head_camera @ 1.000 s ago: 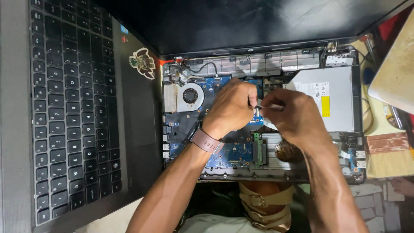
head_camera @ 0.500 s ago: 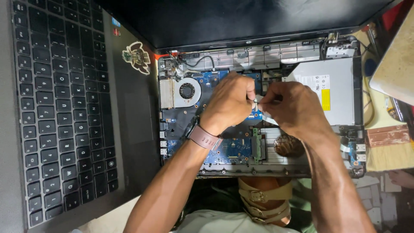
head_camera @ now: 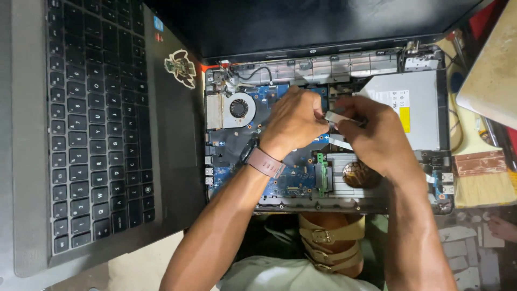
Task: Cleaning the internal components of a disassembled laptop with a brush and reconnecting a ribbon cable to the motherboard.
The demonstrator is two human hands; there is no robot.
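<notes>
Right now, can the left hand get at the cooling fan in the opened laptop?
Probably yes. The left hand sits just beside the round cooling fan on the exposed board, and nothing covers the fan. But its fingers meet the right hand at a small flat silver part.

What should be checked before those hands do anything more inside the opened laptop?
1. Both hands on the part: ok. Left hand and right hand meet at a small flat silver piece.
2. Grip on the piece: ok; fingers of both hands pinch it.
3. What the piece connects to: cannot tell; the hands hide it.
4. Board in view: ok. Blue board and fan lie bare.
5. Keyboard cover out of the way: ok; it lies left of the base.
6. Brush within reach: ok; it lies beside the base's right edge.
</notes>
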